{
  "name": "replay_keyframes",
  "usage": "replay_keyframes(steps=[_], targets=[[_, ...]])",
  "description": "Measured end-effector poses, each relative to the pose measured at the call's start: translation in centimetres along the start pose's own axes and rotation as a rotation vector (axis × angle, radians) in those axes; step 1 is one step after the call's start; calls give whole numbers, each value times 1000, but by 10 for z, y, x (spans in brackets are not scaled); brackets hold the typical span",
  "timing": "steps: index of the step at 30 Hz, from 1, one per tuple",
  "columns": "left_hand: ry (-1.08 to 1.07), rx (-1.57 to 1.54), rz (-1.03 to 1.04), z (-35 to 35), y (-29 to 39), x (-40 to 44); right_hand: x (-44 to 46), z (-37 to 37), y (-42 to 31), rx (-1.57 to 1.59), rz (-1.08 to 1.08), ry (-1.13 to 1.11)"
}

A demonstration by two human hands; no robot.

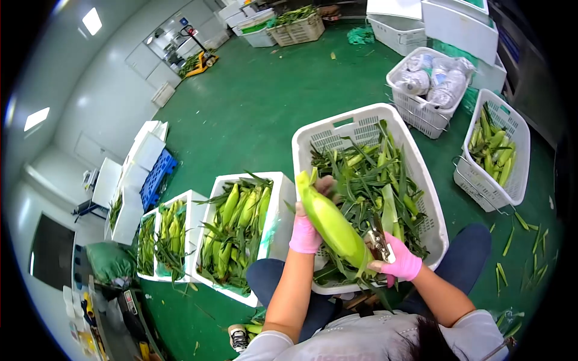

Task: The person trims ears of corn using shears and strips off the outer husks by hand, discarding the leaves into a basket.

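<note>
My left hand (307, 231), in a pink glove, grips an ear of corn (334, 225) in its green husk, near its upper end. The ear slants down to the right above a large white crate (435, 207). At the ear's lower end, my right hand (398, 259), also pink-gloved, closes around metal pruning shears (378, 245); the glove partly hides the tool. Loose green husk leaves (361, 165) fill the crate under both hands.
White foam boxes of corn ears (241, 210) stand to the left. At right are a basket of corn (497, 147) and a basket of plastic-wrapped bundles (436, 81). Leaf scraps (506, 240) litter the green floor (241, 108). A yellow pallet jack (205, 60) stands farther back.
</note>
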State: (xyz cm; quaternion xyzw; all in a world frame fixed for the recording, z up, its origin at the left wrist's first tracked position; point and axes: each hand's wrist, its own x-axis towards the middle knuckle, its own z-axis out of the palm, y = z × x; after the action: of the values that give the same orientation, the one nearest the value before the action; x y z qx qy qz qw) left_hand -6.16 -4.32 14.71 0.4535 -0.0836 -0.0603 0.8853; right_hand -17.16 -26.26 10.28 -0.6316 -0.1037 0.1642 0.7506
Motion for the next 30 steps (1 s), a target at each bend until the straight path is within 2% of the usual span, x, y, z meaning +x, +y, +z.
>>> replay_keyframes(steps=[1,2,4,5,6,8,9,12,13,14,15,18,22,23,26,30], targets=[[27,210,-128,-13,-1,-7,-6,1,5,-51,-43,99],[106,403,-68,-10,-10,-15,-8,1,10,-101,-86,195],[110,538,-75,-8,-33,-29,-5,0,20,-614,-256,384],[193,580,-204,-19,-64,-39,-4,1,23,-870,-338,470],[189,501,-170,19,-54,-47,-4,2,23,-855,-329,406],[205,416,-299,2,-64,-43,-8,3,17,-826,-319,273],[176,397,-300,-2,-62,-44,-13,6,8,-814,-277,249],[39,402,-325,-5,-50,-47,-14,-14,-2,-625,-45,282],[-37,463,-344,-8,-47,-48,-8,-25,-6,-706,-34,297],[-119,522,-357,-11,-44,-46,-4,-35,-9,-856,-115,323],[-178,535,-381,-7,-41,-45,0,-44,-14,-936,-106,259],[-347,860,-375,3,-35,-46,10,-63,-28,-1139,-173,69],[-394,711,-554,-4,-38,-53,19,-78,-22,-1161,-324,-20],[-419,747,-540,-6,-39,-53,20,-80,-21,-1133,-223,-67],[-405,495,-831,-25,-44,-53,14,-69,-17,-1077,53,-142],[-474,350,-879,-52,-53,-61,4,-63,1,-1039,234,-228]])
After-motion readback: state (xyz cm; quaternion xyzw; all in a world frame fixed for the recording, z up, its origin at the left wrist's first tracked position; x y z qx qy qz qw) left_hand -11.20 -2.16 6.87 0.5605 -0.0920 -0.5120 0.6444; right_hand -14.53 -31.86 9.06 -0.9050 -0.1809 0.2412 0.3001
